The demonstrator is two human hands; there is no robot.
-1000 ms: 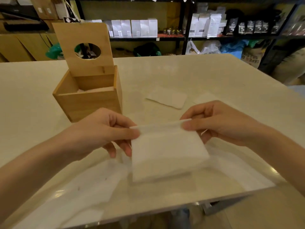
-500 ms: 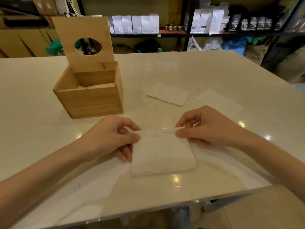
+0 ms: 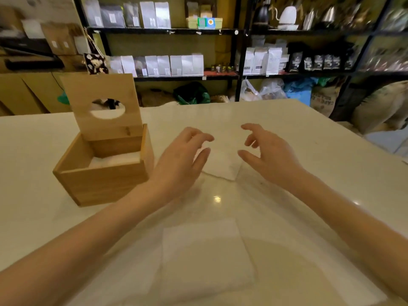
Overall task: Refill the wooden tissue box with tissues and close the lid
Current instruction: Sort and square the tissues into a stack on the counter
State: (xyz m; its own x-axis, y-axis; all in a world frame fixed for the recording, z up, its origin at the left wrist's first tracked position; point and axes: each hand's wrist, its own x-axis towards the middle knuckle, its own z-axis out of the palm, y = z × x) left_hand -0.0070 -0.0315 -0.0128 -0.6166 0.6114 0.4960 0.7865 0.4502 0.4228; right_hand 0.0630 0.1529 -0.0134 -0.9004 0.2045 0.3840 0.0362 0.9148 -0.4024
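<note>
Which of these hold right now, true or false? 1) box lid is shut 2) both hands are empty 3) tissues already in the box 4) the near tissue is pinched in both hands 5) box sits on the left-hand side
1) False. The lid stands upright, open, above the wooden box.
2) True. The left hand and right hand are open, reaching toward the far tissue.
3) True. White tissues show inside.
4) False. The near tissue lies flat on the table, untouched.
5) True.
</note>
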